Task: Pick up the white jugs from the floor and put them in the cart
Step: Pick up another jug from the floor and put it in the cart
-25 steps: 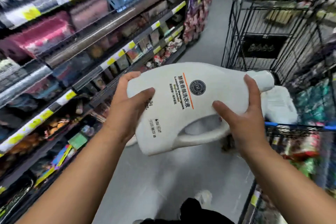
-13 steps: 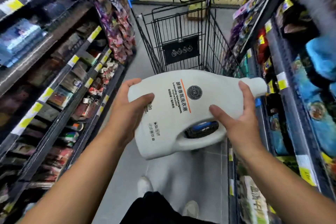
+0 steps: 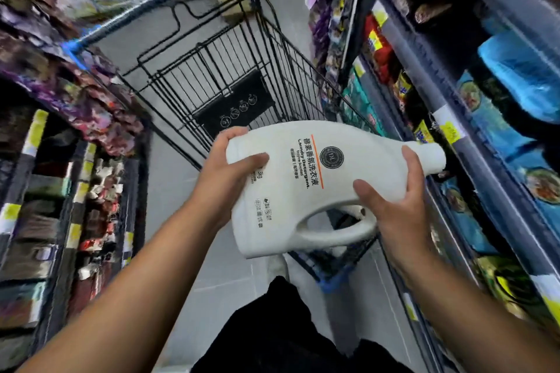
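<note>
A white laundry detergent jug (image 3: 306, 188) lies on its side in the air, cap to the right, handle facing down. My left hand (image 3: 225, 174) grips its base end, thumb on the label side. My right hand (image 3: 394, 201) holds the neck and handle end, thumb across the front. The black wire cart (image 3: 230, 76) with blue corner caps stands just beyond the jug; the jug hangs over its near right corner. Another white jug (image 3: 354, 210) shows through the handle opening, low inside the cart.
Stocked shelves (image 3: 75, 179) line the aisle on the left, and more shelves (image 3: 472, 106) with blue packets stand close on the right. Grey floor (image 3: 172, 191) runs between them. My dark-trousered legs and a white shoe (image 3: 277, 266) are below the jug.
The view has swung right and tilted, bringing the cart closer and more to the centre. The jug, held the same way in both hands, has moved forward over the cart's near corner.
</note>
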`<state>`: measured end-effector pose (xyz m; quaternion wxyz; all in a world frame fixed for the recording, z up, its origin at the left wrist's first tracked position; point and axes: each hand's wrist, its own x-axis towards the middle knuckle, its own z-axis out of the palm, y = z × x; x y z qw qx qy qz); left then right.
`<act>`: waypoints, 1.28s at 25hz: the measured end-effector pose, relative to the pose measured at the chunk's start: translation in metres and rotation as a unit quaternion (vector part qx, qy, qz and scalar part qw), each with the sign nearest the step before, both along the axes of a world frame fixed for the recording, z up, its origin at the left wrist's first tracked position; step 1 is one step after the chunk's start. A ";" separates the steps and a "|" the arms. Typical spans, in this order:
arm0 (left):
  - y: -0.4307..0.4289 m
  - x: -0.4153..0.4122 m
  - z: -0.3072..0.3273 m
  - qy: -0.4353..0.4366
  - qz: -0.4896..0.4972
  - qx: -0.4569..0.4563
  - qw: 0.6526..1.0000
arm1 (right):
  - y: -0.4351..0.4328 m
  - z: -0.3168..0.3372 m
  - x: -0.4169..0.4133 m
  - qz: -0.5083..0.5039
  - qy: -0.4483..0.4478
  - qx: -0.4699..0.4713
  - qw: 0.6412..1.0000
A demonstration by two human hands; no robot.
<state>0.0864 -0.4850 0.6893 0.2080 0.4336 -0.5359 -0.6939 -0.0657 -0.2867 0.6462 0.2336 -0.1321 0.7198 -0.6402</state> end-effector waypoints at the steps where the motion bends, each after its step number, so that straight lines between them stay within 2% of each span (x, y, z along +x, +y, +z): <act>1: -0.023 -0.013 -0.007 -0.015 -0.024 0.008 1.000 | -0.016 -0.008 -0.003 -0.025 -0.010 0.006 1.000; 6: -0.107 -0.086 -0.059 -0.075 -0.136 0.016 0.988 | -0.074 -0.068 -0.023 -0.131 -0.060 0.017 0.989; 10: -0.144 -0.138 -0.130 -0.112 -0.200 0.044 0.972 | -0.099 -0.129 -0.039 -0.205 -0.103 0.038 0.973; 19: -0.148 -0.214 -0.269 -0.163 -0.270 0.081 0.945 | -0.100 -0.260 -0.074 -0.283 -0.134 0.084 0.946; 26: -0.149 -0.256 -0.304 -0.189 -0.363 0.039 0.912 | -0.095 -0.296 -0.079 -0.325 -0.138 0.081 0.932; 32: -0.138 -0.249 -0.291 -0.194 -0.377 -0.004 0.906 | -0.100 -0.294 -0.071 -0.357 -0.134 0.079 0.921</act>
